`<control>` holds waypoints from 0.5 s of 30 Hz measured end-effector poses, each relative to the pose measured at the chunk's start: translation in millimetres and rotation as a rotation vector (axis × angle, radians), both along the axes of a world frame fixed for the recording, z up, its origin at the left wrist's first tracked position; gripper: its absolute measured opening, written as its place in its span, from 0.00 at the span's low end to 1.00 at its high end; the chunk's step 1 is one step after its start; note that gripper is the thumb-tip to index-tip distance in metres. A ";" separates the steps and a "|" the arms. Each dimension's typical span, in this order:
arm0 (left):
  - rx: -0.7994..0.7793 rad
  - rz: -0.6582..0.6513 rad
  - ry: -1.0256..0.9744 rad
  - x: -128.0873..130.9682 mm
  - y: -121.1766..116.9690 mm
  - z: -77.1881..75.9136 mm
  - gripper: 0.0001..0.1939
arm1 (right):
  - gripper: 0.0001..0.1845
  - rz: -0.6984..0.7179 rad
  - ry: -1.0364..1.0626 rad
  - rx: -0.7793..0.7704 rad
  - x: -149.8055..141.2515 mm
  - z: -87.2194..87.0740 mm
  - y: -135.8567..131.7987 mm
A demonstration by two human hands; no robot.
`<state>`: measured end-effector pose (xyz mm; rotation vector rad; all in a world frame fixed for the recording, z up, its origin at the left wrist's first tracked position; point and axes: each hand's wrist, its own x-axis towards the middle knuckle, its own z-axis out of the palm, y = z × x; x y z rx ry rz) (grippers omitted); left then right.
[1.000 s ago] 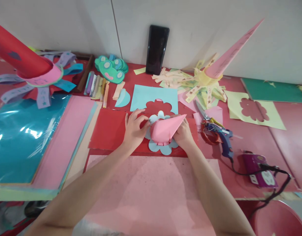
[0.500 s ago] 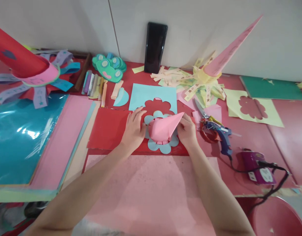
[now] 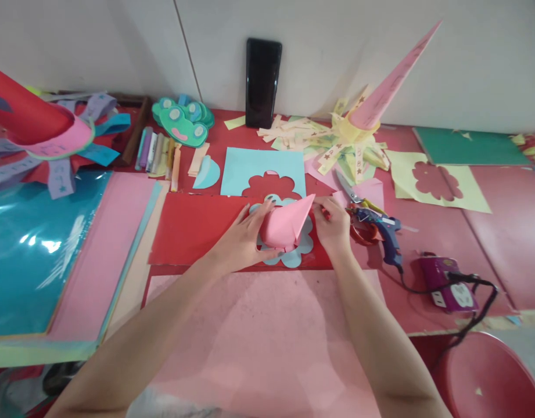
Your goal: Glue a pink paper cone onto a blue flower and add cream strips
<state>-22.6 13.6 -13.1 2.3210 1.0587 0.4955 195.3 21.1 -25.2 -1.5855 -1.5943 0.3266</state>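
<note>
A pink paper cone (image 3: pixel 282 226) stands on a light-blue paper flower (image 3: pixel 302 253), its point leaning to the upper right. Small pink tabs show at the cone's lower edge. My left hand (image 3: pixel 248 234) is closed round the cone's left side, thumb at the front of its base and fingers behind. Beside the cone's tip, my right hand (image 3: pixel 331 222) has its fingers curled together. Whether anything small is between them is hidden. The flower lies on a red sheet (image 3: pixel 197 226).
Behind lies blue paper with a flower cutout (image 3: pixel 262 159). To the right are scissors (image 3: pixel 348 187), a glue gun (image 3: pixel 387 235) and a purple power socket (image 3: pixel 445 284) with a cable. A phone (image 3: pixel 264 81) leans on the wall. Two finished cone hats flank the area.
My left hand has moved right and closed round the cone's base. My right hand has come slightly away from the cone's tip. The whole view has shifted a little.
</note>
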 end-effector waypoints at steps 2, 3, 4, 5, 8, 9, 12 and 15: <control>0.010 0.006 0.008 0.5 0.2 -1.5 0.48 | 0.16 -0.018 -0.004 -0.008 -0.5 -0.4 0.5; 0.016 0.005 0.011 1.0 0.3 -2.1 0.49 | 0.16 -0.026 -0.005 -0.011 -0.7 -0.4 0.9; 0.022 0.002 0.016 1.5 0.4 -2.6 0.49 | 0.16 -0.035 -0.003 -0.013 -0.8 0.0 1.2; 0.026 -0.001 0.022 2.0 0.5 -2.8 0.50 | 0.16 -0.042 0.001 -0.016 -0.6 1.1 1.2; 0.017 0.004 0.041 3.6 0.6 -1.3 0.48 | 0.15 -0.089 0.020 -0.015 3.0 10.9 -2.5; 0.003 0.010 0.043 3.8 0.6 -0.1 0.48 | 0.15 -0.118 0.022 -0.009 6.1 16.2 -5.4; -0.052 0.031 0.024 2.8 0.8 3.7 0.51 | 0.14 -0.254 -0.020 0.029 23.5 33.6 -19.4; -0.049 0.062 -0.032 -0.4 1.6 7.5 0.48 | 0.13 -0.462 -0.082 0.064 52.8 43.8 -38.0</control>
